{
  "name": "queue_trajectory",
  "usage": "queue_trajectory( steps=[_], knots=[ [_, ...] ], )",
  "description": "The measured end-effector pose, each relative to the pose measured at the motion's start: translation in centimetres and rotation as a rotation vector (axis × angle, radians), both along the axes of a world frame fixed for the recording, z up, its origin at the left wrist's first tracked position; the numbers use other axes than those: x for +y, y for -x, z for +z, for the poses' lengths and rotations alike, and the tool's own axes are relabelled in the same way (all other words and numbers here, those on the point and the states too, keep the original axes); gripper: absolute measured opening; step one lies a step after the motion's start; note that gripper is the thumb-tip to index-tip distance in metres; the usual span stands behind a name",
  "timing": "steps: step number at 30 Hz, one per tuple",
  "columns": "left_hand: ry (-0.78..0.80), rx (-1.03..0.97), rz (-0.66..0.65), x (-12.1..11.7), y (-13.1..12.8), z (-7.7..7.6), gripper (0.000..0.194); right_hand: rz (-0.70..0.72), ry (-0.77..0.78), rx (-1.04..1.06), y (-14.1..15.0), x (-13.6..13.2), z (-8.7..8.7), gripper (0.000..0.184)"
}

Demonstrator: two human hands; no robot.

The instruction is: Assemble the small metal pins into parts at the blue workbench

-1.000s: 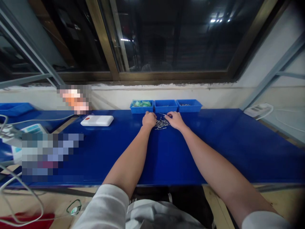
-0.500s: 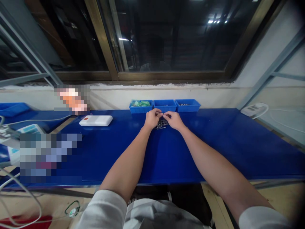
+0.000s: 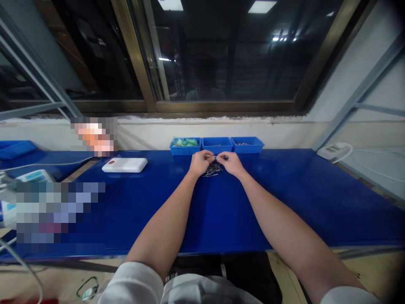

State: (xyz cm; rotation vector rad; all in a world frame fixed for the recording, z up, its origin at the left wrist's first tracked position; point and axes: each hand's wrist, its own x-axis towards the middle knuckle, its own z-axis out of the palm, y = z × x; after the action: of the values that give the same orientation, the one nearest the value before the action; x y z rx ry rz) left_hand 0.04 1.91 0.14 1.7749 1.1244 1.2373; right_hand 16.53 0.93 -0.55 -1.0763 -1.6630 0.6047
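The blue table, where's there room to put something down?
Bare blue tabletop shows between the left forearm and right forearm, nearer than the metal pieces; left of them, up to the white box; and right, toward the white device. It's crowded at the left hand and right hand, with pieces under them and three blue bins behind.

On the desk (image 3: 152,211), the pile of pins (image 3: 211,170) is flanked by left hand (image 3: 200,163) and right hand (image 3: 232,164); behind it three bins (image 3: 218,147) are lined up; well to its left a box (image 3: 125,165) is placed.
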Motion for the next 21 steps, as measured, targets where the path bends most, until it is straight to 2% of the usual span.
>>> queue_trajectory(
  steps=[4, 9, 16, 19, 21],
  knots=[
    [0.006, 0.01, 0.032, -0.1, -0.1, 0.1, 0.015, 0.071, 0.065, 0.158, 0.2, -0.2, 0.3, 0.018],
    [0.024, -0.025, 0.002, -0.1, -0.2, 0.2, 0.017, 0.107, 0.146, 0.237, 0.0, -0.7, 0.9, 0.02],
    [0.045, -0.026, -0.019, -0.4, -0.3, 0.4, 0.021, 0.122, 0.183, 0.198, -0.3, -0.2, 0.4, 0.031],
    [-0.007, -0.014, -0.001, -0.6, -0.2, 0.6, 0.029, 0.055, 0.14, 0.2, -0.7, 0.1, 0.3, 0.029],
    [-0.064, 0.046, 0.108, -0.7, 0.1, 0.7, 0.027, -0.057, 0.099, 0.176, -1.1, 0.1, 0.6, 0.026]
  ],
)
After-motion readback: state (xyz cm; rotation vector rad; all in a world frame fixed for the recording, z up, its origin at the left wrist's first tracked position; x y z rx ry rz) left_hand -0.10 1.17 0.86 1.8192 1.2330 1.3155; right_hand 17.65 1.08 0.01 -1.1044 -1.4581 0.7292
